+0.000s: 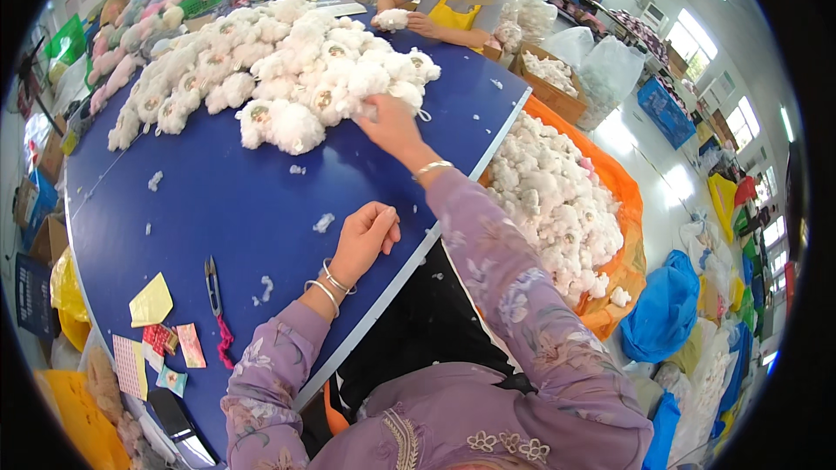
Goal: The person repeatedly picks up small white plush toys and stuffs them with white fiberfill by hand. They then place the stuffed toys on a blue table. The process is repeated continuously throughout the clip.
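Observation:
A large heap of fluffy white plush toys [287, 61] spreads over the far part of the blue table [218, 200]. My right hand [392, 129] reaches to the heap's near right edge, its fingers closed on the fur of a white plush toy [353, 91]; the fingertips are partly hidden. One plush toy [292, 126] lies at the near edge of the heap, left of that hand. Close to the table's right edge, my left hand [364, 242] rests with its fingers curled in, and nothing shows in it.
Thread snips [212, 285] with a pink cord lie at the near left, beside paper pieces [151, 300] and a dark phone-like object [171, 413]. An orange sack [631, 200] full of white plush toys stands right of the table. Across it, a co-worker [457, 13] holds a white plush.

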The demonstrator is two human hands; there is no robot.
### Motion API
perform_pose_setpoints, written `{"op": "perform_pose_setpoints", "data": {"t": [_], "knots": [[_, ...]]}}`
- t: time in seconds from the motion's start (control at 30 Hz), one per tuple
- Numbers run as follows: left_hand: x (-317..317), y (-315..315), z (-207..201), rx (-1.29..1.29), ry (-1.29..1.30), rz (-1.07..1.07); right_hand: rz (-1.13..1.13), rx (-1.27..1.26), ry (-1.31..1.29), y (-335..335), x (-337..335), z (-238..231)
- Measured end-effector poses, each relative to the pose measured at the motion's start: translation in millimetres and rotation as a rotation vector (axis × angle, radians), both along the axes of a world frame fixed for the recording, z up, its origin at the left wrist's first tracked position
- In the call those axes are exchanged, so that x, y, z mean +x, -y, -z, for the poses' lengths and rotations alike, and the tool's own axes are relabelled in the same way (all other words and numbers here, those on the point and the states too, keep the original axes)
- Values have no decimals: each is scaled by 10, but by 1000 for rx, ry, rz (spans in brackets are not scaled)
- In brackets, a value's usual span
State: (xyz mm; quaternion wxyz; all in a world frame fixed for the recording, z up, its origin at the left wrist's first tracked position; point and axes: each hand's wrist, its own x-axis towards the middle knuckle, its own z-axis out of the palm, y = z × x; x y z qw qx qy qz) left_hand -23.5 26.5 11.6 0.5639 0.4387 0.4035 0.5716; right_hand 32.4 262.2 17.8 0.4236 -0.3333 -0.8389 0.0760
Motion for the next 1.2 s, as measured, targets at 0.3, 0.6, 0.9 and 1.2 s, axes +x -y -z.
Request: {"op": "perform_pose_setpoints", "data": {"t": [0.3,0.6,0.9,1.2], "knots": [[0,8,51,0,-46,30,313,-40,262,77,-193,-28],[34,-4,51,158,-418,-468,-109,-944,-326,465,675,21],[86,75,-15,527,-1069,-400,-252,-1386,-408,1372,1289,-78],[148,44,78,452,-549,-25,-318,-746,-166,1355,1422,-278]]}}
